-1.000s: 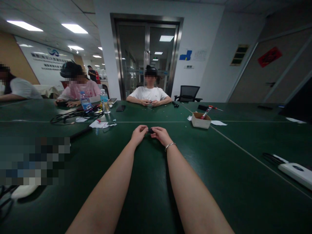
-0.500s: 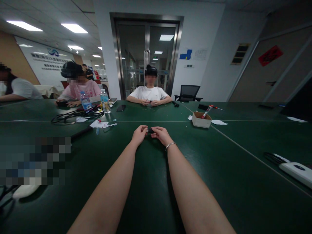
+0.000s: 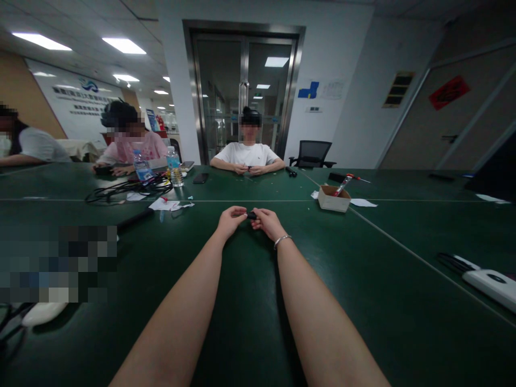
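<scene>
Just above the green table [image 3: 250,301], my two hands meet in the middle of the view. My right hand [image 3: 267,223], with a silver bangle at the wrist, pinches a small dark cylindrical object [image 3: 252,215] between thumb and fingers. My left hand [image 3: 230,222] is closed in a pinch at the left end of that object. Whatever lies between the left fingertips is hidden or too small to name. The exact kind of the dark object cannot be made out.
A small open box [image 3: 334,200] with a red-handled tool stands to the right. Left are water bottles [image 3: 174,171], tangled black cables [image 3: 121,192] and paper scraps [image 3: 166,205]. A white device [image 3: 489,285] lies far right. A person [image 3: 249,156] sits opposite; others sit at left.
My left fingers have shifted slightly right, covering the shiny bit at the dark object's left end. My right hand has stayed almost in place.
</scene>
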The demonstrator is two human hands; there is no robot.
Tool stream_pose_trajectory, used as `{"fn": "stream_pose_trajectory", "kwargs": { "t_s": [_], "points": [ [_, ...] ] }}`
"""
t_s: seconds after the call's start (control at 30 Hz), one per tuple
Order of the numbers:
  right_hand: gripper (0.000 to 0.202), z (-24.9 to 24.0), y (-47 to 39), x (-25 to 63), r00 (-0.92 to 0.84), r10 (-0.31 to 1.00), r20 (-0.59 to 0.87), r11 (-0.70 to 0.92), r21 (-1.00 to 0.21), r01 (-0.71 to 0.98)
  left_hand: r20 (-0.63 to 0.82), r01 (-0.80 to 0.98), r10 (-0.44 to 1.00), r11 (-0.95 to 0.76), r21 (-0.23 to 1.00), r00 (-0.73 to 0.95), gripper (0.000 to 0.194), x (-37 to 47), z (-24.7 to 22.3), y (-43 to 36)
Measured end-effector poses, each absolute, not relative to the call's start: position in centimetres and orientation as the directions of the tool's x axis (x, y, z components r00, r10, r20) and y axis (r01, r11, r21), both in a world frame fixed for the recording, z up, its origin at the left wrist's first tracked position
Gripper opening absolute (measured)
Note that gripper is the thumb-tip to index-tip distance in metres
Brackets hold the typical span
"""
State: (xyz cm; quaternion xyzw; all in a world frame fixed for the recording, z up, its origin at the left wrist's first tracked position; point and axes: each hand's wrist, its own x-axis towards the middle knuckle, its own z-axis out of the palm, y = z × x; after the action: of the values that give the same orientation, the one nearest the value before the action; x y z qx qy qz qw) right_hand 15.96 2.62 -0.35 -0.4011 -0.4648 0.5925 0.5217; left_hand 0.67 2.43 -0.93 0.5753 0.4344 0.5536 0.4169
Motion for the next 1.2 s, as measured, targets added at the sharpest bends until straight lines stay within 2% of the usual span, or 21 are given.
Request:
{"fn": "stream_pose_trajectory", "kwargs": {
  "t_s": [0.03, 0.13, 0.2, 0.3, 0.37, 0.47, 0.5, 0.63, 0.77, 0.87, 0.93, 1.07, 1.2],
  "points": [
    [0.011, -0.26, 2.53, 16.01, -0.143, 0.990, 0.022, -0.017, -0.964, -0.267, 0.272, 0.040, 0.962, -0.271, 0.962, -0.005, 0.028, 0.64, -0.96, 2.49],
    [0.034, -0.06, 2.39, 16.02, -0.178, 0.983, 0.050, -0.011, -0.945, -0.326, 0.263, 0.043, 0.964, -0.261, 0.964, -0.043, 0.030, 0.56, -0.91, 2.50],
    [0.028, -0.01, 2.43, 15.88, -0.188, 0.982, 0.029, -0.024, -0.962, -0.273, 0.254, 0.046, 0.966, -0.252, 0.966, -0.039, 0.030, 0.58, -0.80, 2.39],
    [0.020, 0.00, 2.56, 15.66, -0.182, 0.983, 0.008, -0.011, -0.994, -0.104, 0.239, 0.055, 0.971, -0.238, 0.970, -0.025, 0.029, 0.61, -0.74, 2.27],
    [0.021, 0.03, 2.58, 15.65, -0.193, 0.980, 0.042, 0.024, -0.995, -0.093, 0.234, 0.053, 0.972, -0.232, 0.971, -0.034, 0.030, 0.55, -0.82, 2.36],
    [0.048, 0.06, 2.60, 15.78, -0.203, 0.978, 0.049, 0.011, -0.982, -0.186, 0.235, 0.038, 0.971, -0.234, 0.972, -0.046, 0.032, 0.39, -1.03, 2.61],
    [0.048, 0.03, 2.64, 15.82, -0.197, 0.980, 0.034, -0.005, -0.981, -0.194, 0.235, 0.034, 0.971, -0.233, 0.972, -0.047, 0.033, 0.35, -1.08, 2.67],
    [0.024, -0.15, 2.82, 15.86, -0.176, 0.984, 0.009, -0.012, -0.993, -0.116, 0.219, 0.032, 0.974, -0.218, 0.975, -0.049, 0.032, 0.35, -1.07, 2.68],
    [0.039, -0.06, 2.68, 15.91, -0.184, 0.982, 0.049, 0.005, -0.972, -0.234, 0.221, 0.015, 0.974, -0.220, 0.975, -0.058, 0.032, 0.45, -1.01, 2.59],
    [0.022, 0.08, 2.57, 15.89, -0.168, 0.986, -0.017, -0.052, -0.977, -0.205, 0.219, 0.017, 0.974, -0.218, 0.976, -0.056, 0.032, 0.51, -0.99, 2.56],
    [0.019, 0.12, 2.55, 15.88, -0.169, 0.986, -0.015, -0.044, -0.984, -0.174, 0.216, 0.022, 0.975, -0.215, 0.976, -0.056, 0.032, 0.54, -0.97, 2.55],
    [0.043, 0.13, 2.54, 15.94, -0.151, 0.988, 0.040, 0.001, -0.967, -0.253, 0.213, 0.019, 0.975, -0.213, 0.977, -0.066, 0.032, 0.51, -1.00, 2.65],
    [0.026, 0.10, 2.54, 15.90, -0.157, 0.987, -0.023, -0.051, -0.982, -0.179, 0.216, 0.014, 0.975, -0.215, 0.976, -0.058, 0.030, 0.41, -1.17, 2.82]
  ]
}}
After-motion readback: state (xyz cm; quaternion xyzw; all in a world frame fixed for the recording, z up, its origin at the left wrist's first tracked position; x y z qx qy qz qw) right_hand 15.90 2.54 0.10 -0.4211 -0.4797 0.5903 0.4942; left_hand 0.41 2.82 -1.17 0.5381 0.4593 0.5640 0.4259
